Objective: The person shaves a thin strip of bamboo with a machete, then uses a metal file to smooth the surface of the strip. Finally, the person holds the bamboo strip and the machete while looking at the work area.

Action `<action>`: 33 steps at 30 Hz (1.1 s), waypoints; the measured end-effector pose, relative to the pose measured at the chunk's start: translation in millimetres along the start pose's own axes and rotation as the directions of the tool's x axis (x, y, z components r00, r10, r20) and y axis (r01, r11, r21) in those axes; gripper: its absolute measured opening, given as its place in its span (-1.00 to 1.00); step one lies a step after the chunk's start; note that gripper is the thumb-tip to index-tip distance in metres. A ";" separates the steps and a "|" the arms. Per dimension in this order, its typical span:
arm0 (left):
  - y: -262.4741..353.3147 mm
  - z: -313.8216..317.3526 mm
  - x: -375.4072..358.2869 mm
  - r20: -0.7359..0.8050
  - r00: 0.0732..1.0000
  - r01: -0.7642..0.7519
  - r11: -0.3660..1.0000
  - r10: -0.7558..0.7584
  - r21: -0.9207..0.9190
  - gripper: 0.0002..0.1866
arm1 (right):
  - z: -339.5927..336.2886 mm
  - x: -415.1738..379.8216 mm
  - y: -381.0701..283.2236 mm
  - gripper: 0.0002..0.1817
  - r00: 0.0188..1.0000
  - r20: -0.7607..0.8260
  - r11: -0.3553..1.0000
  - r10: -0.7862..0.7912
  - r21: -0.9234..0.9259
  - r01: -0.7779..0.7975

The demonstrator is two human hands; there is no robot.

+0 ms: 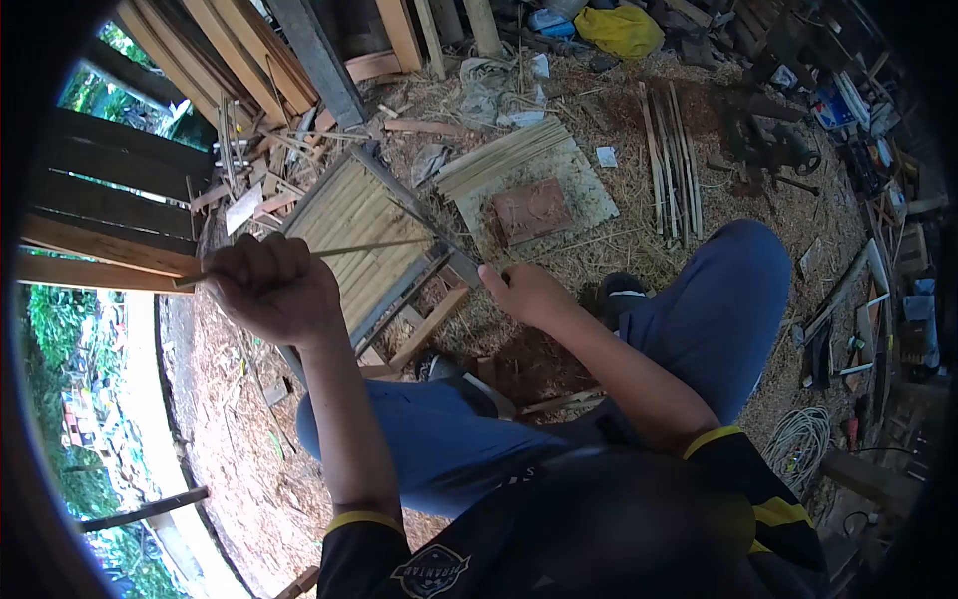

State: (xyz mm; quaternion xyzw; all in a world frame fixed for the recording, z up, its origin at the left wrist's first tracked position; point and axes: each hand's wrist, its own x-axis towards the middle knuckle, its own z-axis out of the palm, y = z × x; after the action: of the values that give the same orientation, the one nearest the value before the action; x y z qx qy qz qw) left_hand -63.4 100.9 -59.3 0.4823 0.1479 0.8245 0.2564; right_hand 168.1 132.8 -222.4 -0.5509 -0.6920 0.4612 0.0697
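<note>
My left hand (274, 285) is closed in a fist around a thin bamboo stick (369, 246). The stick points right, with its far end over the corner of a low slatted bamboo panel (349, 225) in a dark frame. My right hand (534, 295) is beside that corner, thumb stretched out and the other fingers curled; whatever they hold, if anything, is hidden. Past my right hand lies a pale board (589, 190), bearing a row of thin bamboo strips (504, 155) and a reddish-brown flat block (534, 210).
Several long strips (674, 165) lie on the shavings-covered ground at right. Planks (244, 60) lean at the upper left. A yellow cloth or bag (624, 30) lies at the back. Coiled rope (798, 444) and cluttered tools line the right side.
</note>
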 end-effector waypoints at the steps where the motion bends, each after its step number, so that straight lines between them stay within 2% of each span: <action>1: -1.2 -0.1 1.8 0.023 1.000 0.001 1.000 -0.001 -0.006 -0.61 | -5.0 -4.1 -3.0 -0.19 1.000 0.008 1.000 -0.020 -0.009 0.020; 5: -3.1 6.5 0.8 -0.139 0.988 -0.042 0.989 0.063 0.145 -0.64 | -10.0 -19.0 -17.0 -0.18 0.997 0.007 0.995 -0.082 0.063 0.081; 7: -3.6 6.6 2.9 -0.204 0.973 -0.057 0.966 0.111 0.251 -0.65 | 1.1 -6.0 -2.0 -0.17 0.999 0.029 0.994 -0.021 0.108 0.018; 11: -5.7 17.9 2.7 -0.221 0.968 -0.049 0.951 0.121 0.305 -0.66 | 0.8 -2.2 -7.2 -0.16 0.999 0.052 0.991 -0.017 0.130 0.010; 13: -7.9 17.7 2.5 -0.177 0.978 -0.058 0.957 0.112 0.285 -0.66 | -6.0 -19.7 -33.8 -0.15 0.991 -0.002 0.978 -0.133 0.163 0.131; 17: -9.0 14.4 5.0 -0.287 0.947 -0.039 0.935 0.148 0.352 -0.63 | -10.4 -38.2 -63.0 -0.15 0.935 -0.026 0.911 -0.353 0.221 0.349; 20: -4.6 12.6 5.4 -0.295 0.944 -0.037 0.938 0.146 0.344 -0.63 | -4.3 -16.1 -33.5 -0.26 0.988 0.044 0.970 -0.150 0.202 0.138; 23: -2.6 4.9 7.1 -0.281 0.954 -0.022 0.962 0.102 0.274 -0.65 | -7.2 -7.0 -17.8 -0.16 0.988 0.039 0.983 -0.151 0.109 0.146; 26: -3.3 4.2 6.0 -0.286 0.955 -0.006 0.964 0.084 0.265 -0.63 | -10.9 -26.9 -36.0 -0.15 0.982 0.015 0.972 -0.191 0.141 0.187; 29: -2.9 3.2 6.4 -0.306 0.948 0.003 0.963 0.082 0.269 -0.62 | -3.1 -9.1 -9.6 -0.14 0.992 0.008 0.981 -0.127 0.147 0.124; 32: -5.4 9.5 8.8 -0.345 0.932 -0.012 0.960 0.111 0.278 -0.62 | -10.9 -10.9 -14.3 -0.14 0.998 0.068 0.999 -0.019 0.031 0.017; 33: -5.0 11.4 8.6 -0.349 0.931 -0.007 0.960 0.108 0.281 -0.62 | -11.1 -14.2 -16.0 -0.14 0.998 0.043 0.998 -0.044 0.042 0.042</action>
State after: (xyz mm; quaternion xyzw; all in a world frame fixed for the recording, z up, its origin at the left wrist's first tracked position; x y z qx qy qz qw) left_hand -55.6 109.9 -50.0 0.3577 0.2910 0.8776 0.1311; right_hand 169.1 127.8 -198.8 -0.5243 -0.6954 0.4857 0.0757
